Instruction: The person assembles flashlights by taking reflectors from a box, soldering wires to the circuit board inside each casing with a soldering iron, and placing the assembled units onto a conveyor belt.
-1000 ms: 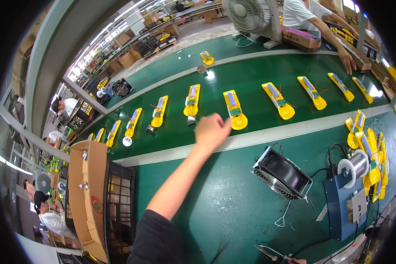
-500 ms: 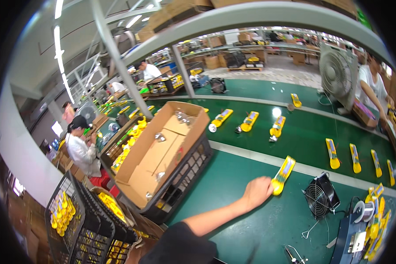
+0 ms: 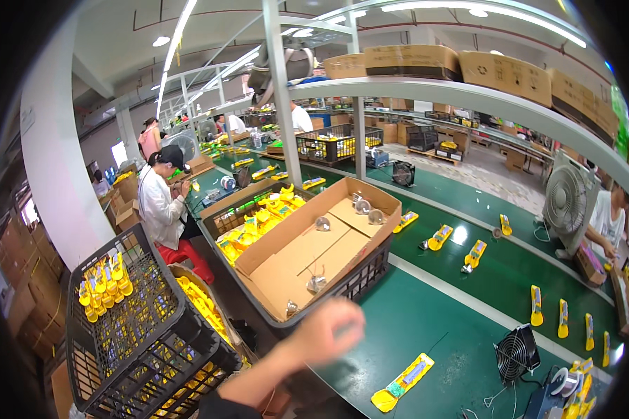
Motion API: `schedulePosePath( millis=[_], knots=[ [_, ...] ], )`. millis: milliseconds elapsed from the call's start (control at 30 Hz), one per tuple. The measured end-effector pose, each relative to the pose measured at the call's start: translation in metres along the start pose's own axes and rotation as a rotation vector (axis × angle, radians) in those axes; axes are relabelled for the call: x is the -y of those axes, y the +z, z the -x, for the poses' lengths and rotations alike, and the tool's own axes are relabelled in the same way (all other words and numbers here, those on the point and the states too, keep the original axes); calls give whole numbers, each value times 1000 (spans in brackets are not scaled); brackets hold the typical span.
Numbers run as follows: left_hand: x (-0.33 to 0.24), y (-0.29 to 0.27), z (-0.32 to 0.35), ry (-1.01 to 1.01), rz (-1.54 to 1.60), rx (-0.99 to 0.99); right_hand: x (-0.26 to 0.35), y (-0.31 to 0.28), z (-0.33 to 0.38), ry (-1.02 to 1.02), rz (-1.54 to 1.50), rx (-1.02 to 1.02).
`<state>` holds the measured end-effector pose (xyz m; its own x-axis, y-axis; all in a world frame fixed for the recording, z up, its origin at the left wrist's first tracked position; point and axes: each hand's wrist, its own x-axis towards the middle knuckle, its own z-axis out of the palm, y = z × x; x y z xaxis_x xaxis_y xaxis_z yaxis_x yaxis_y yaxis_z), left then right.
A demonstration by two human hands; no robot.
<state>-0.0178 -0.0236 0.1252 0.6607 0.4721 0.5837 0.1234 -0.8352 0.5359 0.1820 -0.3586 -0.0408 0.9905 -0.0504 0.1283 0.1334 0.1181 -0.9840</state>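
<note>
My left hand (image 3: 328, 332) is raised over the near edge of the green bench, beside the front corner of the cardboard tray (image 3: 279, 262). Its fingers look loosely curved, somewhat blurred, with a gap at the thumb and nothing seen between them. Small shiny reflector cups (image 3: 316, 283), some with thin wires, lie in the tray, which rests on a black crate. On the bench to the right of the hand, apart from it, lies a yellow plastic housing (image 3: 402, 383) with a green part and a thin dark wire. My right hand is out of view.
Black crates (image 3: 126, 335) of yellow parts stand at left. A small black fan (image 3: 516, 355) and a solder wire spool (image 3: 565, 381) occupy the bench's right. Beyond runs a green belt (image 3: 500, 269) carrying yellow housings. A person in white (image 3: 162, 202) works at left, another at far right.
My left hand has let go of the yellow housing and moved left toward the tray. The housing now lies nearer on the bench. The view has swung left.
</note>
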Motion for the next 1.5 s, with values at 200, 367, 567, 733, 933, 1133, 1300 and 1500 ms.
schedulePosePath(
  millis=[200, 367, 567, 733, 933, 1133, 1300, 1500],
  knots=[
    [180, -71, -113, -746, -431, -198, -8, 4, -4, 35, 1, 64],
    [232, -29, -164, -660, -195, -138, -7, 4, -8, 31, 72, 21],
    [223, -10, -217, -444, -324, 67, 18, 12, -6, 17, 258, 1],
    [219, -6, -214, -368, -524, 78, 40, 14, -4, -35, 584, 123],
    [229, 15, -216, -64, -465, 33, 57, 22, -5, -31, 675, 88],
    [237, 8, -216, -48, -402, 17, 10, 13, 0, 28, 137, 21],
    [199, -11, -199, -138, -325, -85, 10, 20, 2, -56, -9, -7],
    [111, -17, -157, -218, -10, -248, 10, 16, 1, -111, -42, 36]
  ],
)
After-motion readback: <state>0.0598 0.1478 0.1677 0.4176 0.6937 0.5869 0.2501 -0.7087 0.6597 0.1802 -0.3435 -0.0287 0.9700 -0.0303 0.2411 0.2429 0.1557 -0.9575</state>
